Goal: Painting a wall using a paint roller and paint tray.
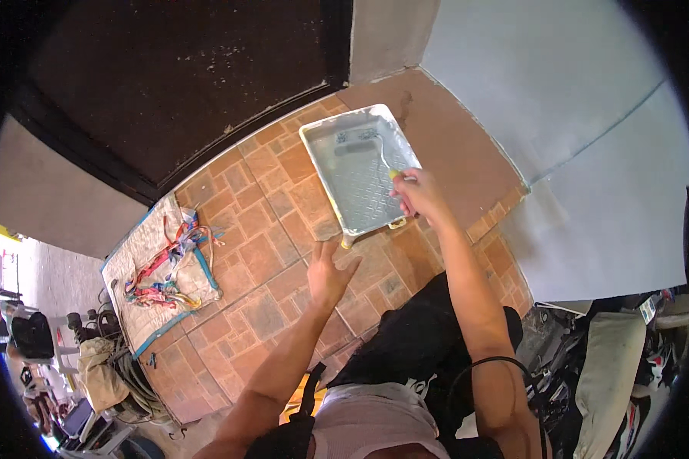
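Right hand [419, 195] clamped on yellow handle [394, 175] of paint roller [357, 138], inside white-rimmed rectangular grey tray [364, 191] on brown-tiled floor [256, 268]. Left hand [331, 277] empty, fingers apart, near tray. Light, even rolling advisable.

There are two bare hands in view, one left hand [331, 275] and one right hand [421, 195]. One paint roller with a yellow-green handle and thin metal frame [386, 157] is visible, along with one rectangular, white-rimmed grey paint tray [362, 187], which has two pale-yellow projections along its near edge. Toward the left edge of the brown tiled floor [268, 264] lies one cream cloth mat with blue edging [147, 245], carrying one tangled heap of multicoloured cords [179, 249]. One small dark object [152, 360] sits by the mat's near corner. There is one dark-brown door [176, 84]. The piles past the floor's lower corners are too jumbled to count fairly.
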`<state>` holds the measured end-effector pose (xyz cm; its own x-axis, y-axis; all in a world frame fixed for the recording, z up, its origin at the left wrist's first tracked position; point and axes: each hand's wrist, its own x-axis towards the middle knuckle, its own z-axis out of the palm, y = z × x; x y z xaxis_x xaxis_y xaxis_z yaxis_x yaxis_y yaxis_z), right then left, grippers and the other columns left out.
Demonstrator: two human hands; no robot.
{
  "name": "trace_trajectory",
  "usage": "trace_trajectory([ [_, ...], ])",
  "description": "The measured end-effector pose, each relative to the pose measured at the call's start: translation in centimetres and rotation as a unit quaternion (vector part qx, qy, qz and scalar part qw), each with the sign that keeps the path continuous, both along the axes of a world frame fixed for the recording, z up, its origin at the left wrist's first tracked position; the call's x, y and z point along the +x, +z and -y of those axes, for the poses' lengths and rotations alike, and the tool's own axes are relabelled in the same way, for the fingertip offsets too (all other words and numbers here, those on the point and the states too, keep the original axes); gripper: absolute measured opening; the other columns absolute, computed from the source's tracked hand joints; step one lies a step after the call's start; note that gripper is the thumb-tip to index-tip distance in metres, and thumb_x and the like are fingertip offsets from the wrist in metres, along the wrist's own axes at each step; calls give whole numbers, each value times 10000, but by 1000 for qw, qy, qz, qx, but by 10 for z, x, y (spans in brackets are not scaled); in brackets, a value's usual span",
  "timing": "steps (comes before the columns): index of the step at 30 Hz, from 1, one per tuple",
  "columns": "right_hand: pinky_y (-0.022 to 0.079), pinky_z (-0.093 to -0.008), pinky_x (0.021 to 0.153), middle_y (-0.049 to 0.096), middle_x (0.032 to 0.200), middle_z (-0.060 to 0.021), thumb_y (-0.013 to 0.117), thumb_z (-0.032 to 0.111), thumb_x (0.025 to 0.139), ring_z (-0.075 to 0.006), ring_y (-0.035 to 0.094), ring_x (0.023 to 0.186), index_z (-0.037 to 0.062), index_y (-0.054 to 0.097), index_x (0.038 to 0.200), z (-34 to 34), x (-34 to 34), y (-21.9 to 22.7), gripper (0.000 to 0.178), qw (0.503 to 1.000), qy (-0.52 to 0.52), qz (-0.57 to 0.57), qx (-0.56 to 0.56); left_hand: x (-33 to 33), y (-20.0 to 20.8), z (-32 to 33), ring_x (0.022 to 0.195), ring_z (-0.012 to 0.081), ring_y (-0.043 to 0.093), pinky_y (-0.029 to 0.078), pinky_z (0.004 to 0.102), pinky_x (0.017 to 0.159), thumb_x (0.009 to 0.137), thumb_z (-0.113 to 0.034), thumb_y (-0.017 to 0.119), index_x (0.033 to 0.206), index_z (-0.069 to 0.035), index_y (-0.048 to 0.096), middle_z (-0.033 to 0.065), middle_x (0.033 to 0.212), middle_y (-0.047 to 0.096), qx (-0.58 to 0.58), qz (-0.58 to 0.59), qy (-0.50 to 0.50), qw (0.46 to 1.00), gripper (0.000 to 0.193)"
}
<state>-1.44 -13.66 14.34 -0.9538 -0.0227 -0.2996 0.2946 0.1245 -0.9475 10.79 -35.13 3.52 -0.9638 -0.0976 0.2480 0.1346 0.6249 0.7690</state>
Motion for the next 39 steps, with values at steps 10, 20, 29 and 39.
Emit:
trace_trajectory([
  [10, 521, -427, 555, 655, 813, -237, 562, 146, 894, -311, 671, 636, -35, 636, 1017, 65, -62, -44, 231, 971, 64, -5, 232, -29, -29, 0, 890, 315, 625, 506, 414, 758, 697, -131, 796, 1082, -49, 638, 116, 890, 641, 12, -16, 9, 1000, 424],
  [20, 512, -505, 832, 665, 953, -290, 588, 142, 850, -459, 637, 938, -49, 628, 1020, 75, -69, -60, 259, 910, 62, -121, 391, -40, -39, -10, 735, 326, 568, 446, 431, 676, 736, -171, 789, 877, -10, 651, 131, 782, 601, -21, -49, -3, 999, 254],
  [29, 547, -467, 803, 660, 949, -311, 626, 161, 830, -421, 669, 911, -78, 589, 1032, 82, -61, -50, 315, 891, 104, -109, 428, -48, -43, 0, 784, 297, 589, 425, 409, 727, 770, -205, 770, 937, -51, 679, 90, 837, 600, -74, -54, 10, 996, 245],
  [39, 533, -477, 821, 657, 936, -305, 575, 150, 853, -423, 662, 909, -85, 601, 967, 73, -84, -39, 262, 933, 77, -67, 345, -50, -37, -6, 766, 287, 592, 413, 394, 707, 784, -220, 767, 921, -21, 679, 99, 823, 609, -84, -74, 5, 994, 257],
])
